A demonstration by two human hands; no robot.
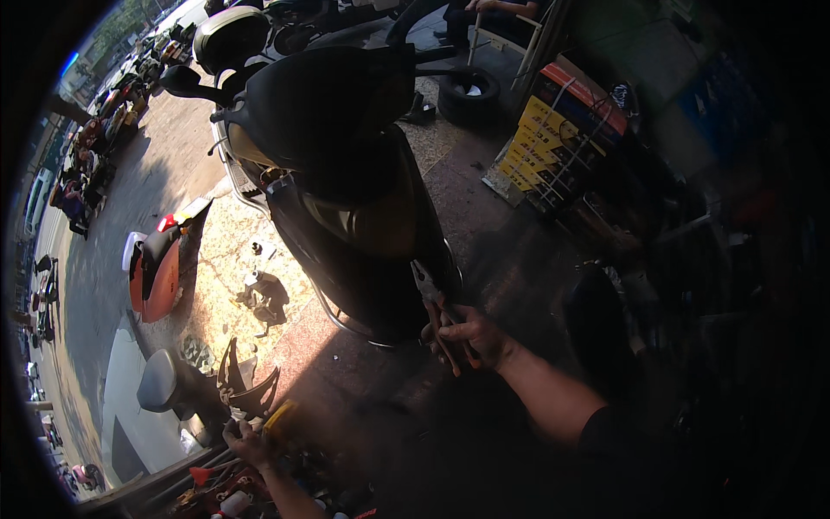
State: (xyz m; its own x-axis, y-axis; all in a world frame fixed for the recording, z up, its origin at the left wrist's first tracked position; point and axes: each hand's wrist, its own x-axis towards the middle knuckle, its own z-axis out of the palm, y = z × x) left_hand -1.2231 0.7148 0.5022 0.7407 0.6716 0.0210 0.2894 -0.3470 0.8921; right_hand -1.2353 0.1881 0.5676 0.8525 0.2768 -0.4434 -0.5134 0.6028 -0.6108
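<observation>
My right hand (475,333) grips a pair of pliers (425,287) with orange handles. The metal jaws point up toward the lower body of a large black scooter (346,199) that fills the middle of the view. At the lower left, my left hand (251,445) has curled fingers, and I cannot make out what is in them. Near it are a yellow object (280,416), a grey padded part (169,381) and a black angular plastic piece (251,389). Below lies a jumble of tools (233,502).
An orange body panel (156,277) and small metal parts (264,294) lie on sunlit floor at left. Stacked yellow and red boxes (545,138) and a tyre (462,99) stand at right. A seated person (497,13) is behind. Parked scooters (91,164) line the paving.
</observation>
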